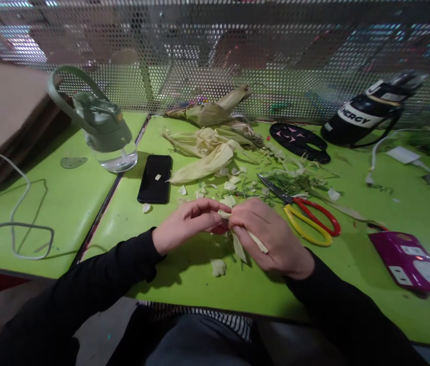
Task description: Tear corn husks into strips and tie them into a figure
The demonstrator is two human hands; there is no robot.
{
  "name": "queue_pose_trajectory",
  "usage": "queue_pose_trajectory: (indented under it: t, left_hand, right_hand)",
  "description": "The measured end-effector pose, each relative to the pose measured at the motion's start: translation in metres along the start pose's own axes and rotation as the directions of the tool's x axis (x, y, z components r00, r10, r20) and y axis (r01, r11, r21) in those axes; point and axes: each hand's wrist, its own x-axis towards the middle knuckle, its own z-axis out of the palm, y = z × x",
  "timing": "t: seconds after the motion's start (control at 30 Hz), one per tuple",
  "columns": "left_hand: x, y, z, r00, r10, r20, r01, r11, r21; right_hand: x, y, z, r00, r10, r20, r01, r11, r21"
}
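Note:
My left hand [194, 221] and my right hand [266, 231] meet above the green table, both closed on a pale strip of corn husk [256, 242]. One end shows between the left thumb and fingers; the other sticks out below the right hand. Red-and-yellow handled scissors [308, 216] lie just right of my right hand, blades pointing away to the left. Beyond my hands lie dried corn husks [207, 161], small pale husk pieces [230, 185] and green plant scraps [291, 182]. A loose husk scrap [218, 267] rests on the table nearer to me.
At left stand a green-lidded water bottle [112, 137], a black phone [154, 179], a white cable [28, 223] and a brown paper bag [5, 112]. A black bottle [367, 112], black palette-shaped piece [299, 141] and purple packet [413, 262] lie right. A perforated metal screen [184, 66] closes the back.

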Motion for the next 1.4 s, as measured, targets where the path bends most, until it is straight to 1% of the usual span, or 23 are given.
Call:
queue_pose_trajectory:
  t: [0.13, 0.2, 0.23, 0.27, 0.33, 0.4, 0.47, 0.5, 0.57, 0.67, 0.73, 0.8, 0.87, 0.93, 0.97, 1.0, 1.07, 1.2, 1.27, 1.3, 1.33, 1.37, 1.4]
  left_hand:
    - [0.000, 0.000, 0.000, 0.998, -0.045, -0.047, 0.046, 0.999, 0.000]
    - [0.001, -0.002, 0.000, 0.997, -0.047, -0.066, 0.046, 0.999, -0.015]
    - [0.002, -0.002, -0.001, 0.996, -0.043, -0.075, 0.041, 0.999, -0.025]
    - [0.002, -0.003, -0.001, 0.996, -0.038, -0.081, 0.036, 0.999, -0.036]
    - [0.002, -0.003, -0.002, 0.995, -0.041, -0.086, 0.037, 0.998, -0.057]
    - [0.003, -0.003, -0.003, 0.995, -0.054, -0.087, 0.047, 0.996, -0.080]
    - [0.003, -0.003, -0.004, 0.993, -0.064, -0.099, 0.055, 0.994, -0.096]
    - [0.003, -0.003, -0.005, 0.992, -0.063, -0.109, 0.052, 0.994, -0.100]
    - [0.004, -0.005, -0.005, 0.990, -0.037, -0.138, 0.025, 0.996, -0.091]
    - [0.005, -0.007, -0.004, 0.977, 0.051, -0.205, -0.058, 0.998, -0.031]
    - [0.005, -0.007, -0.003, 0.958, 0.118, -0.261, -0.113, 0.993, 0.033]
    - [0.006, -0.008, -0.002, 0.937, 0.179, -0.301, -0.156, 0.983, 0.098]
    - [0.006, -0.008, -0.002, 0.922, 0.223, -0.316, -0.178, 0.970, 0.165]
    - [0.006, -0.008, -0.003, 0.911, 0.261, -0.319, -0.186, 0.951, 0.246]
    - [0.006, -0.008, -0.003, 0.904, 0.282, -0.321, -0.188, 0.937, 0.294]
    - [0.006, -0.008, -0.003, 0.897, 0.303, -0.321, -0.187, 0.919, 0.346]
    - [0.005, -0.008, -0.003, 0.887, 0.337, -0.316, -0.175, 0.878, 0.446]
    - [0.003, -0.005, -0.001, 0.887, 0.340, -0.313, -0.097, 0.799, 0.593]
    - [0.002, -0.005, -0.001, 0.889, 0.354, -0.292, -0.090, 0.758, 0.646]
    - [0.002, -0.005, -0.001, 0.892, 0.367, -0.265, -0.104, 0.737, 0.668]
    - [0.001, -0.005, -0.001, 0.898, 0.377, -0.228, -0.127, 0.717, 0.685]
    - [0.001, -0.006, -0.001, 0.908, 0.376, -0.183, -0.151, 0.702, 0.696]
    - [0.000, -0.006, -0.001, 0.922, 0.361, -0.138, -0.170, 0.698, 0.695]
  right_hand:
    - [0.001, 0.001, -0.003, 0.996, -0.077, 0.034, 0.079, 0.996, -0.040]
    - [0.001, 0.001, -0.002, 0.997, -0.077, 0.021, 0.078, 0.997, -0.019]
    - [0.001, 0.001, -0.001, 0.999, -0.052, 0.002, 0.052, 0.999, 0.017]
    - [0.001, 0.001, 0.000, 1.000, -0.002, -0.025, 0.003, 0.998, 0.069]
    - [-0.001, 0.001, 0.003, 0.986, 0.159, -0.058, -0.145, 0.971, 0.192]
    - [-0.002, 0.001, 0.007, 0.940, 0.340, -0.041, -0.313, 0.902, 0.297]
    - [-0.003, -0.001, 0.010, 0.874, 0.485, -0.007, -0.450, 0.817, 0.360]
    - [-0.003, -0.002, 0.011, 0.846, 0.534, 0.006, -0.497, 0.784, 0.372]
    - [-0.003, -0.004, 0.013, 0.807, 0.590, 0.019, -0.559, 0.753, 0.346]
    - [-0.001, -0.008, 0.016, 0.789, 0.614, 0.037, -0.600, 0.756, 0.261]
    - [-0.001, -0.010, 0.018, 0.790, 0.612, 0.047, -0.606, 0.766, 0.214]
    - [-0.002, -0.013, 0.021, 0.809, 0.584, 0.063, -0.587, 0.798, 0.134]
    - [-0.003, -0.017, 0.023, 0.864, 0.501, 0.044, -0.500, 0.865, -0.023]
    - [-0.003, -0.022, 0.023, 0.936, 0.352, -0.008, -0.342, 0.902, -0.263]
    - [-0.003, -0.025, 0.023, 0.965, 0.261, -0.032, -0.252, 0.886, -0.389]
    - [-0.003, -0.027, 0.021, 0.983, 0.177, -0.044, -0.175, 0.850, -0.496]
    - [-0.003, -0.031, 0.017, 0.997, 0.065, -0.043, -0.078, 0.790, -0.608]
    - [-0.003, -0.032, 0.010, 0.995, -0.069, -0.066, 0.014, 0.794, -0.608]
    - [-0.003, -0.030, 0.010, 0.986, -0.140, -0.088, 0.063, 0.812, -0.580]
    - [-0.003, -0.028, 0.011, 0.983, -0.146, -0.108, 0.065, 0.840, -0.538]
    - [-0.003, -0.025, 0.012, 0.984, -0.112, -0.137, 0.036, 0.887, -0.460]
    - [-0.003, -0.022, 0.013, 0.986, -0.027, -0.167, -0.033, 0.938, -0.346]
    - [-0.003, -0.018, 0.014, 0.976, 0.098, -0.193, -0.138, 0.969, -0.204]
